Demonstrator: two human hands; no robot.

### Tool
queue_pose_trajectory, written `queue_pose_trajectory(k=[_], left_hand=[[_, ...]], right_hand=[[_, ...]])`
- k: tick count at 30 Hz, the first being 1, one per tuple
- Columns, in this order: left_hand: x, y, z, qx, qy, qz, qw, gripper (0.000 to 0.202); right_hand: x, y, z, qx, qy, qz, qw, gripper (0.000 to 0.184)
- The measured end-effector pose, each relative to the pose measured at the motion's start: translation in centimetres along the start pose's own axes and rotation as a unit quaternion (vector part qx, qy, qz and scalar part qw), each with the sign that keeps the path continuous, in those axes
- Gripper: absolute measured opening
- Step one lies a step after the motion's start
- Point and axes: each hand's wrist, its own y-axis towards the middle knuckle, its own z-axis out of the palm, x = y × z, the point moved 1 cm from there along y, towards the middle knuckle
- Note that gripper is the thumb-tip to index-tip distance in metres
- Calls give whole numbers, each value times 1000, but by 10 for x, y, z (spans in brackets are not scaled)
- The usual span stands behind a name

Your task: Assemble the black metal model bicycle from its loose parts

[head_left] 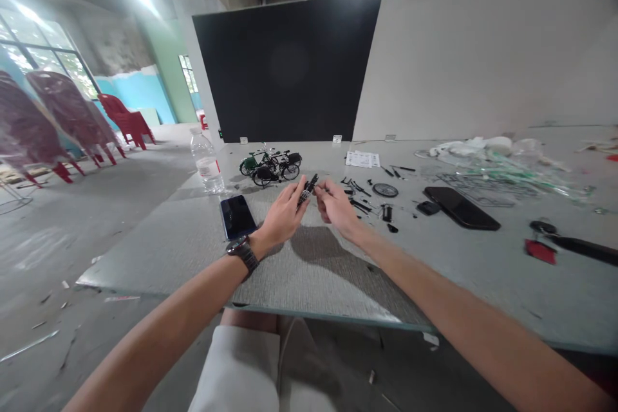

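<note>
Both my hands meet above the grey table (309, 270). My left hand (282, 214), with a wristwatch on its wrist, is closed around a small black model part (307, 191) that sticks up between its fingers. My right hand (335, 205) is closed too, its fingertips pinching at the same part from the right. Just beyond my hands stand two small model bicycles (271, 166). To the right of my right hand lie several loose black parts (363, 201) and a small black wheel (385, 190).
A dark phone (237, 216) lies left of my left hand, a water bottle (206, 161) behind it. Another phone (461, 207), empty plastic part frames (487, 174), instruction sheets (362, 159) and a red and black tool (564, 246) lie to the right. Red chairs (72, 119) stand far left.
</note>
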Motion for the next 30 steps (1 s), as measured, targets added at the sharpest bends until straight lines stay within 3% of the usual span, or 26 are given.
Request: queue_pose_trajectory(k=[4, 6, 8, 11, 16, 18, 20, 22, 24, 27, 30], left_hand=[[0, 0, 0, 3, 11, 10, 1000, 61], [0, 0, 0, 6, 11, 4, 1000, 61], [0, 0, 0, 7, 10, -6, 1000, 61], [1, 0, 0, 4, 9, -7, 1000, 61], [0, 0, 1, -5, 21, 6, 1000, 60], [-1, 1, 1, -5, 22, 3, 1000, 60], [-1, 1, 0, -3, 14, -6, 1000, 60], [-1, 1, -1, -4, 4, -15, 1000, 60], [-1, 0, -1, -3, -1, -17, 1000, 61], [0, 0, 0, 4, 8, -6, 1000, 61], [0, 0, 1, 5, 19, -2, 1000, 60]], right_hand=[[-1, 2, -2, 43, 138, 90, 985, 28], [-3, 2, -4, 31, 88, 66, 993, 28], [-3, 2, -6, -20, -28, -8, 999, 25], [-2, 2, -5, -65, -143, -81, 984, 23], [-5, 2, 0, 27, 69, 62, 995, 26], [-5, 2, 1, 28, 79, 74, 994, 25], [-5, 1, -1, -17, -10, 18, 1000, 26], [-3, 0, -2, -60, -126, -58, 989, 26], [0, -1, -2, -72, -169, -90, 979, 26], [-1, -1, 2, -24, -47, 6, 999, 28], [-4, -1, 4, 26, 45, 75, 996, 28]])
